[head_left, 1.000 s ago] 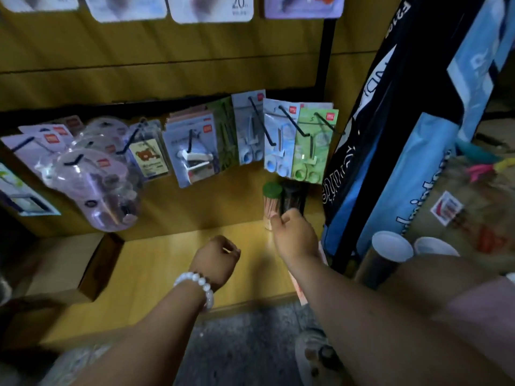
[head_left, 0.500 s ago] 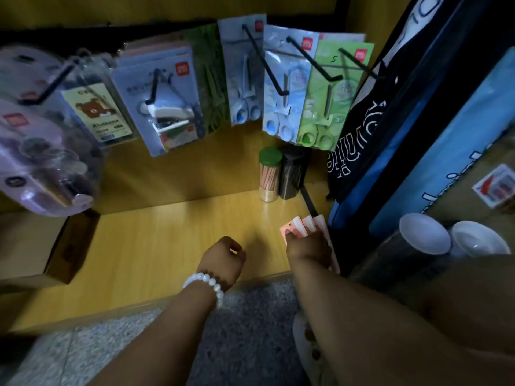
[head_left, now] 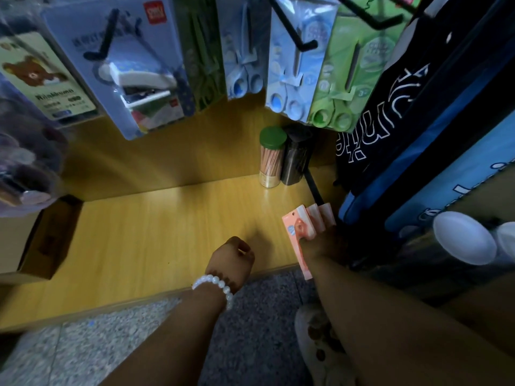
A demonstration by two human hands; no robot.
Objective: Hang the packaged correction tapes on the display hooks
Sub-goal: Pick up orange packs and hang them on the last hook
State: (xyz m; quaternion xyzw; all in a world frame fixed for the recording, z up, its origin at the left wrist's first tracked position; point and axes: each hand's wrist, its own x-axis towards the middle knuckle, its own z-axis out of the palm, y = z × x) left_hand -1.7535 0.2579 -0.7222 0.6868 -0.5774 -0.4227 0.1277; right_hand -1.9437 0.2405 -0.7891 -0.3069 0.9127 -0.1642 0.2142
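Correction tapes (head_left: 302, 225), a fanned pink bunch, sit low over the shelf (head_left: 156, 232) gripped in the right hand (head_left: 320, 243), left hand (head_left: 231, 256) fisted empty, none yet hung on the hooks (head_left: 298, 29) above.

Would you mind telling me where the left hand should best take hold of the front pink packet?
Probably its free upper end, coming from the left. The right hand grips the fanned pink packets lower down, so the top edges stand clear, while the left hand hovers curled and holding nothing.
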